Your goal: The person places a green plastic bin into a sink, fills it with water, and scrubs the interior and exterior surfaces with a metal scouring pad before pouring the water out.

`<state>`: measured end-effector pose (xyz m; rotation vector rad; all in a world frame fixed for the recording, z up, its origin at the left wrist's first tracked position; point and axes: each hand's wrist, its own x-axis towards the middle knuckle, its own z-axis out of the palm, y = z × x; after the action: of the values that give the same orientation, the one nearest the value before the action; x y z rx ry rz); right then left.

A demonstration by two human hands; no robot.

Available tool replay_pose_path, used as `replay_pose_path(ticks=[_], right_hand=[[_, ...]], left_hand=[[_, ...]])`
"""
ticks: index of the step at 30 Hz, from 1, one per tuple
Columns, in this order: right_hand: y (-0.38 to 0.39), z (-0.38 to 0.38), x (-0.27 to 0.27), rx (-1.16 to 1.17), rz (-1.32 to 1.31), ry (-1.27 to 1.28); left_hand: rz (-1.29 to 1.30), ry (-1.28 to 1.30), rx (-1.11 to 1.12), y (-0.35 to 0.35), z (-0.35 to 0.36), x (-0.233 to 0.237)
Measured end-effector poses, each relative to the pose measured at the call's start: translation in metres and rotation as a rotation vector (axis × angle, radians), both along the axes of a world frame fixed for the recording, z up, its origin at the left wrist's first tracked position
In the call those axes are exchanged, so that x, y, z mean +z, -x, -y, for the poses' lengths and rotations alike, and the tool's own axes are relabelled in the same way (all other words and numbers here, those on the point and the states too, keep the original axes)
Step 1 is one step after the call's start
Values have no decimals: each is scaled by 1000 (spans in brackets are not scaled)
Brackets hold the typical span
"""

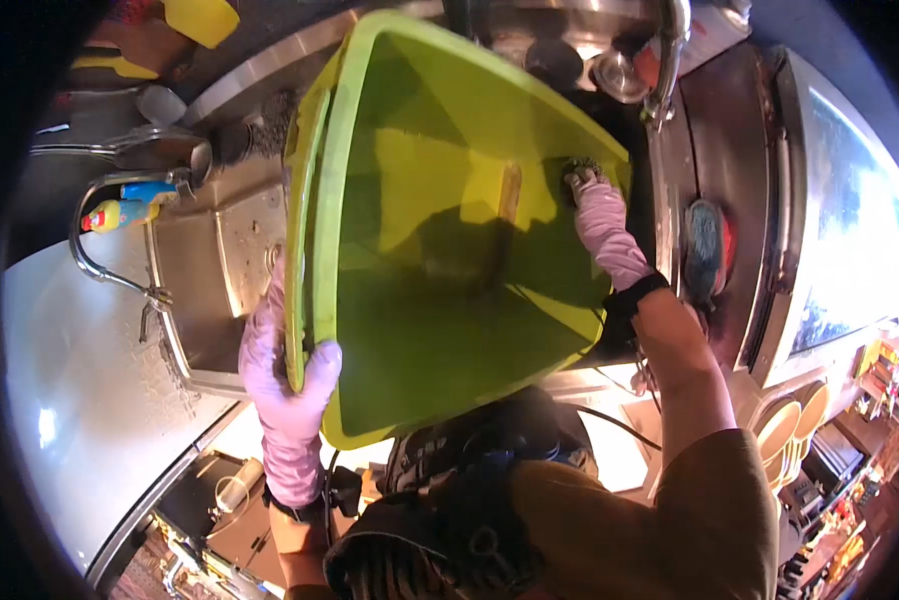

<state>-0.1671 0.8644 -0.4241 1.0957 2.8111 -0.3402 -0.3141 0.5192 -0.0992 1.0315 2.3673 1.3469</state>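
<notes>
A large green plastic bin (419, 330) is tipped over the sink with its opening toward me. My left hand (289, 385), in a pink glove, grips the near-left rim, thumb over the edge and fingers behind it. My right hand (599, 215), also gloved in pink, reaches inside the bin. Its fingers are closed on a small dark scouring pad (581, 165), pressed against the inner wall; the pad is partly hidden. A brown streak (509, 190) marks the bin's inside, and a shadow falls across it.
A steel sink basin (194, 270) lies left, with a curved faucet (89, 250) and a yellow bottle (119, 213). Another faucet (669, 60) hangs at the top right. A brush (704, 250) rests on the right ledge. Stacked plates (779, 425) stand lower right.
</notes>
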Motion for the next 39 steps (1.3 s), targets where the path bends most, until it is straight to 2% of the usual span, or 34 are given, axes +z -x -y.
replay_pose_path(ticks=[1, 5, 7, 10, 13, 14, 15, 16, 17, 18, 20, 21, 22, 23, 24, 25, 26, 28, 31, 32, 34, 38, 39], right_hand=[[-6, 10, -22, -63, -97, 149], [-21, 118, -6, 567, 364, 548], [-24, 145, 42, 473, 368, 846], [0, 161, 41, 451, 412, 1069], [50, 202, 84, 498, 83, 1362], [71, 217, 97, 443, 111, 1322], [98, 239, 113, 81, 538, 844], [125, 266, 122, -306, 806, 460], [133, 273, 124, -306, 807, 461], [136, 277, 125, -214, 610, 633], [126, 265, 118, 407, -11, 1208], [123, 261, 106, 583, -167, 1316], [119, 258, 93, 759, -318, 1437], [105, 260, 66, 770, -278, 1438], [80, 254, 56, 569, -65, 1489], [65, 238, 45, 805, -318, 1512], [58, 235, 25, 806, -249, 1496], [32, 243, -13, 774, -113, 1482], [25, 180, 27, 868, 205, 1327], [-5, 166, -28, 869, 223, 1150], [-39, 147, -79, 879, 284, 882], [-43, 126, -29, 941, 384, 548], [-37, 132, -30, 963, 394, 666]], left_hand=[[10, -25, -8, 0, 4, -4], [53, -76, 2, 5, 9, -9], [77, -57, 29, 1, 6, -7], [190, -110, 58, 0, 3, -7], [197, -103, 52, 2, 5, -10], [184, -103, 50, 1, 4, -10], [170, -102, 47, 1, 3, -9], [158, -99, 44, -1, 3, -9], [197, -94, 61, -3, 3, -8], [209, -76, 59, -4, 2, -6], [227, -42, 60, -4, 2, -2], [163, -22, 57, -2, 11, -7], [225, -91, 40, -3, 12, -6], [306, -51, 104, -7, 20, -9], [301, -73, 128, -14, 23, -16], [297, -94, 152, -20, 27, -24], [125, -82, 87, -25, 36, -36], [211, -148, 138, -41, 31, -33], [187, -100, 145, -42, 31, -28], [162, -115, 151, -41, 31, -29], [138, -151, 174, -44, 29, -35], [160, -76, 167, -46, 33, -31], [174, -104, 184, -47, 36, -34]])
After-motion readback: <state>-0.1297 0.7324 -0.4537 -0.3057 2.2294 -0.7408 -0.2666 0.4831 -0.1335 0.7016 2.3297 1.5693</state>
